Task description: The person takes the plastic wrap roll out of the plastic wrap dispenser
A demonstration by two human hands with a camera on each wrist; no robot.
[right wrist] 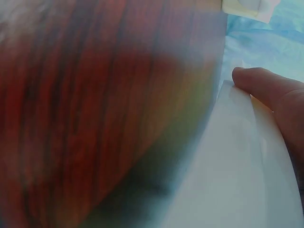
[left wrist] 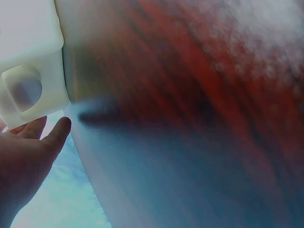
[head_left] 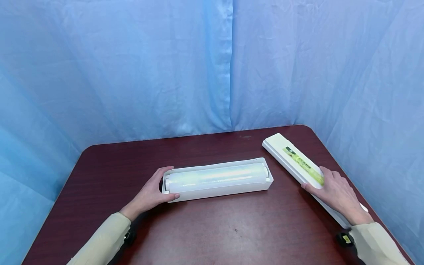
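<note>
A long white cling film box (head_left: 222, 191) lies uncovered on the table, a shiny roll of cling film (head_left: 216, 177) inside it. My left hand (head_left: 150, 193) grips the box's left end, thumb on the front wall and fingers behind the far corner. In the left wrist view, the end wall of the box (left wrist: 53, 88) has a rounded cutout. To the right, my right hand (head_left: 338, 193) holds the white lid (head_left: 281, 144) across its width, with the thumb along the near edge. The lid, with its green label (head_left: 304, 165), slants from far left to near right; the palm covers part of it.
The dark red-brown table (head_left: 215, 228) has rounded far corners. Blue curtains (head_left: 149, 73) hang close behind it and along both sides. The lid lies near the table's right edge, a short gap from the box. Dark wrist devices (head_left: 345, 239) sit at both cuffs.
</note>
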